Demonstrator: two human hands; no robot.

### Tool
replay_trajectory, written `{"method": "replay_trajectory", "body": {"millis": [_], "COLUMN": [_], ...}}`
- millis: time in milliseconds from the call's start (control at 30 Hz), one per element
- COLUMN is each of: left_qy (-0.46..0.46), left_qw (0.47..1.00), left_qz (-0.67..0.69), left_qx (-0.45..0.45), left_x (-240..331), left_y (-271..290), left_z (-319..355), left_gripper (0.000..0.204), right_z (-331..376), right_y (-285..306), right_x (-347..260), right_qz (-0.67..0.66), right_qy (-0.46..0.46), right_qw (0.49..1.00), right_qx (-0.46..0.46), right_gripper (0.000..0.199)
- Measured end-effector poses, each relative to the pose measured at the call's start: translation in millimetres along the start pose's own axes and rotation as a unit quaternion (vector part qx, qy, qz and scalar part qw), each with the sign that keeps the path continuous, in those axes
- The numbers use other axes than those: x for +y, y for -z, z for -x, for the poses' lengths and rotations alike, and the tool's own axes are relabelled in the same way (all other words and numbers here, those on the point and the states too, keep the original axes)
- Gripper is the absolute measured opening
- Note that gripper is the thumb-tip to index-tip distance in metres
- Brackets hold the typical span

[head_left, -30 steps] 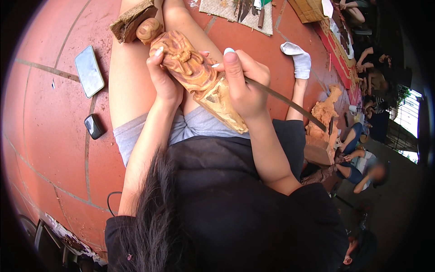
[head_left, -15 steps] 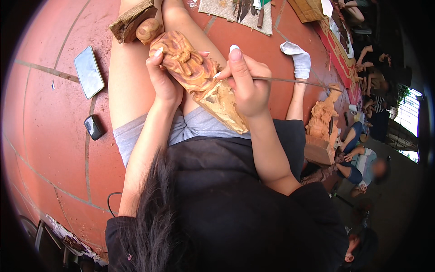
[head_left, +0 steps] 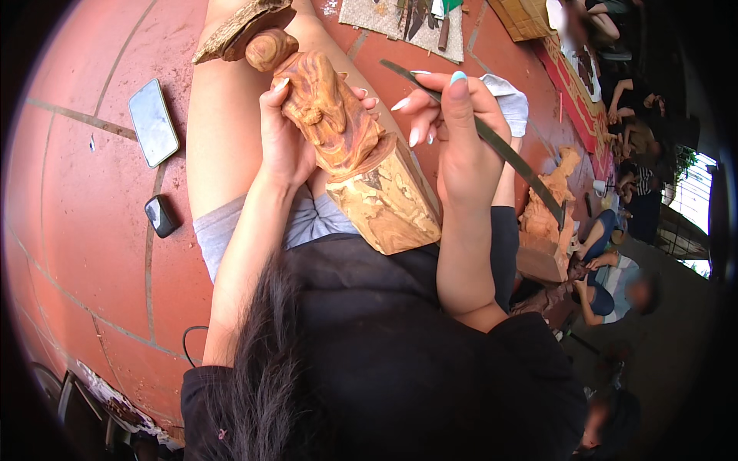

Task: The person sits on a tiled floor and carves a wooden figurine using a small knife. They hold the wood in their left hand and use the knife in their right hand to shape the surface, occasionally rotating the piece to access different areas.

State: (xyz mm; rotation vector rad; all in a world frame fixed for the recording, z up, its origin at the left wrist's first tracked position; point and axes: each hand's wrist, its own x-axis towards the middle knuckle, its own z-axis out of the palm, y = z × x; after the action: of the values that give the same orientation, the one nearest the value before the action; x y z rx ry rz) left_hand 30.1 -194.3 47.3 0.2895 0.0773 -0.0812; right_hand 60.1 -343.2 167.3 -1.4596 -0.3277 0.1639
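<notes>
Over my lap, my left hand [head_left: 288, 150] is closed around the upper body of a carved wooden figurine [head_left: 330, 115]. Its round head and a bark-edged, hat-like piece point away from me. Swirling grain and pale patches mark the blocky base [head_left: 388, 203], which tilts toward my body. To the right, my right hand [head_left: 473, 161] grips a long, narrow, flat metal carving tool [head_left: 519, 161] between thumb and fingers. One end of the tool sticks out beyond the fingertips, apart from the wood; the other runs back past the wrist.
Left on the red tiles lie a phone [head_left: 154, 123] and a small dark case [head_left: 161, 216]. Ahead, a mat [head_left: 365, 17] bears several tools. At right stand another wood carving [head_left: 542, 230] and a cardboard box [head_left: 523, 19]. Other people sit farther right.
My right hand has moved right, lifting the tool off the figurine and turning its flat side into view. The figurine has shifted slightly right and rolled, showing more of its base.
</notes>
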Motion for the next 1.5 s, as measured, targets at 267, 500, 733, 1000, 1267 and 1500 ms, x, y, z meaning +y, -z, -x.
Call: {"method": "replay_trajectory", "body": {"millis": [267, 500, 733, 1000, 1267, 1500], "left_qy": [-0.048, -0.049, -0.073, -0.089, -0.069, -0.072], "left_qw": [0.998, 0.995, 0.997, 0.991, 0.993, 0.993], "left_qz": [-0.023, 0.081, 0.03, 0.071, 0.093, 0.089], "left_qx": [0.035, -0.026, -0.026, 0.076, -0.018, -0.01], "left_x": [3, 2, 3, -1, 0, 0], "left_y": [-7, 6, 11, 9, 8, 4], "left_z": [3, 2, 1, 0, 0, 2], "left_gripper": [0.072, 0.071, 0.063, 0.061, 0.061, 0.064], "right_z": [-1, 2, -4, -9, -1, -3], "right_y": [-19, -28, -36, -39, -35, -32], "right_x": [18, 32, 37, 49, 40, 40], "right_qz": [-0.004, 0.143, 0.159, 0.202, 0.204, 0.186], "right_qy": [0.029, 0.129, 0.111, 0.172, 0.114, 0.118], "right_qw": [0.999, 0.98, 0.978, 0.959, 0.967, 0.966], "right_qx": [-0.021, -0.041, -0.075, -0.098, -0.101, -0.139], "right_gripper": [0.015, 0.02, 0.017, 0.015, 0.018, 0.016]}}
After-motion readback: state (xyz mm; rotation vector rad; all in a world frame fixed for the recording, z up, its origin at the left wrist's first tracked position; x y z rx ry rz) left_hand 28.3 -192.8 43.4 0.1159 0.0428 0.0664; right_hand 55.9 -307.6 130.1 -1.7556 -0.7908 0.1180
